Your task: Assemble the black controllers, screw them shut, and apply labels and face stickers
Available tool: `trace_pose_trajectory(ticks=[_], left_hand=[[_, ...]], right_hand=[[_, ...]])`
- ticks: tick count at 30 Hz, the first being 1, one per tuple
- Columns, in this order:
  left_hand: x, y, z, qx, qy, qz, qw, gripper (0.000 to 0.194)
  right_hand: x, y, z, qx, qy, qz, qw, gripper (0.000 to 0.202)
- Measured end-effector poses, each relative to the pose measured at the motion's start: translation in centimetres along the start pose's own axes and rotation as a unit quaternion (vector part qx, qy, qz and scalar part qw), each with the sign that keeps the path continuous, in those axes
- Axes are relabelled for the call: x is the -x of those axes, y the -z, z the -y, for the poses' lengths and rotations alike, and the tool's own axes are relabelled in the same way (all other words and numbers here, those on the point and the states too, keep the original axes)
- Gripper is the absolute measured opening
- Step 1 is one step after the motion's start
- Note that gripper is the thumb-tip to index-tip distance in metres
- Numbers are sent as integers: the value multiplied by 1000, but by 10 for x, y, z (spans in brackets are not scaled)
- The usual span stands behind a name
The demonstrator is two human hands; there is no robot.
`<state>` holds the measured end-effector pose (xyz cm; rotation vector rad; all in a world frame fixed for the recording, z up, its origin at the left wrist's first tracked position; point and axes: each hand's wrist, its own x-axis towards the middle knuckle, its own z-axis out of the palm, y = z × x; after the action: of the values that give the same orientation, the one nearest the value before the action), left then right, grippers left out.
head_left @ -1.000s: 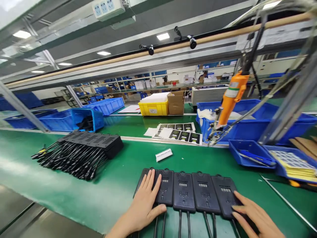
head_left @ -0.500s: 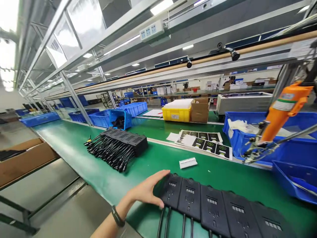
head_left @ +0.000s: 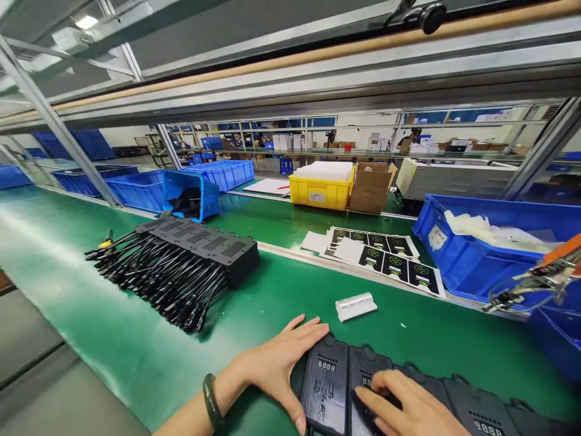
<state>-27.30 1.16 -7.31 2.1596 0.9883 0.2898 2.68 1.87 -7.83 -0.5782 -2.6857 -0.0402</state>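
In the lower part of the head view, a row of black controller boxes with digit displays [head_left: 327,387] lies face up on the green bench. My left hand [head_left: 281,369] rests against the left end of this row, thumb and fingers spread along the end box's edge. My right hand [head_left: 408,402] is over the second box, its fingers bent down onto the face near the display. Whether a small thing is between those fingertips is hidden. A small white block [head_left: 356,307] lies just beyond the row.
To the left stand stacked black boxes [head_left: 200,242] with a bundle of black cables [head_left: 158,278]. Printed label sheets [head_left: 394,263] lie behind. A yellow bin [head_left: 320,191], a blue bin [head_left: 476,254] and an orange hanging tool [head_left: 563,251] are farther back and right.
My right hand has come into view over the second box. My left hand remains at the row's left end, its fingers more spread. The view has tilted down and shifted.
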Motion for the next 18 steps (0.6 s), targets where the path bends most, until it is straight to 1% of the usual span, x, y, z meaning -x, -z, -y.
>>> trace_pose_trajectory(ticks=[3,6,8,10,12,13,15,17,18], left_hand=[[2,0,0,6,0,-1,1000,135],[1,2,-1,11,-7,-5,1000,133],[2,2,-1,10,-10,-6,1000,131],[3,0,-1,0,-8,-12,1000,128],[7,-4,1,-20,-3,-28,999,125],[8,-7,4,-35,3,-38,999,124],[11,-13,16,-58,3,-57,997,123],[12,-19,32,-77,-14,-79,994,125],[11,-22,40,-80,-30,-101,991,127]], right_hand=[[-28,-8,3,-37,-34,51,997,20],[-46,-14,1,-64,-44,78,994,16],[-52,-12,1,-66,-37,87,993,17],[-50,-4,2,-73,-32,85,993,21],[-38,6,-1,-74,-59,77,993,25],[-29,11,-5,-54,-88,73,992,27],[-4,23,-21,29,-172,76,982,31],[33,39,-46,136,-269,91,949,32],[55,49,-59,173,-312,96,929,31]])
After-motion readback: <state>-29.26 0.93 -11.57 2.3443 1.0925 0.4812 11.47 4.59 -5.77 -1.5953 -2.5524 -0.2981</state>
